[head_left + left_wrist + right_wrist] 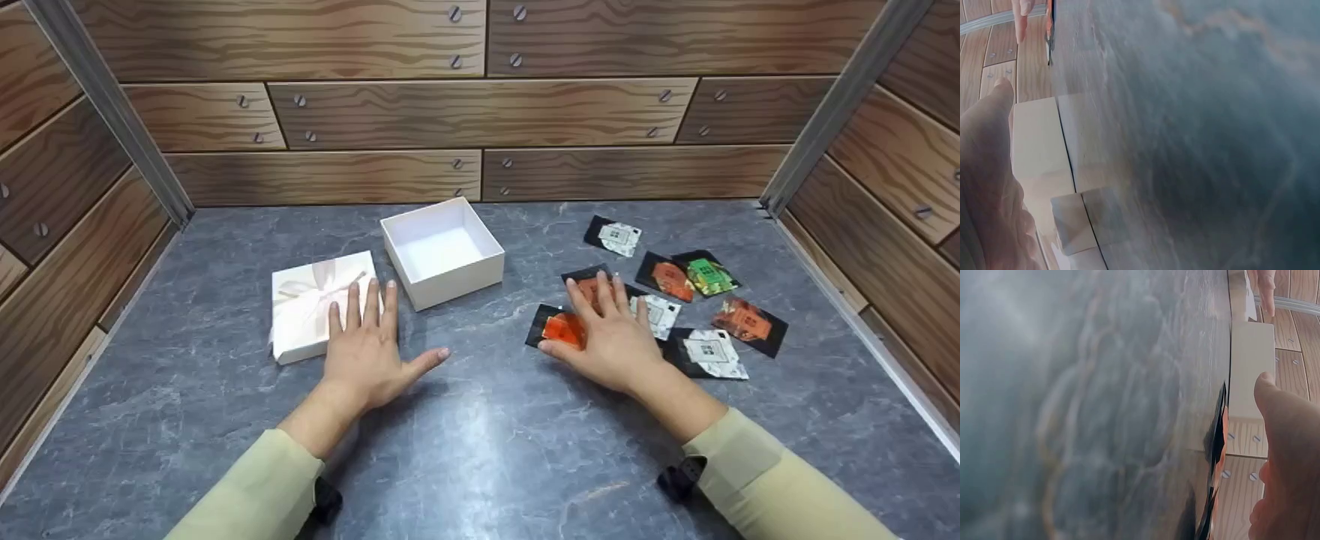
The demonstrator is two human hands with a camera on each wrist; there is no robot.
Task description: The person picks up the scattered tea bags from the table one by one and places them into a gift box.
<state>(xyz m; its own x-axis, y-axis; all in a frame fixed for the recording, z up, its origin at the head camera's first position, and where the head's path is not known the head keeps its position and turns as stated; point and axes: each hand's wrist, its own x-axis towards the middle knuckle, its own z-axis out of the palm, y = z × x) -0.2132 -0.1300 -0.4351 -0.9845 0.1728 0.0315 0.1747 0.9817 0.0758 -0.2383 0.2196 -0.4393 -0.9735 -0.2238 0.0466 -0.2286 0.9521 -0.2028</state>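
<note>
My left hand (365, 349) is spread flat with straight fingers, its fingertips overlapping the right side of a white box lid (300, 319) in the head view. A pale ribbon bow (319, 281) is tied on that lid. Just right of it, an uncovered white square box (457, 281) stands with its hollow side up and nothing inside. My right hand (611, 345), fingers straight and apart, hovers over several flat black sachets; an orange-marked sachet (559, 328) lies by its thumb, and a white-marked one (660, 315) is partly hidden behind its fingers. Both hands hold nothing.
More sachets lie right of my right hand: a green-marked one (706, 273), an orange-red one (751, 325) and a white-marked one (705, 354). Farther back is another white-marked sachet (615, 235). Wood-patterned walls (480, 112) enclose the grey marbled table (480, 450) at the back and sides.
</note>
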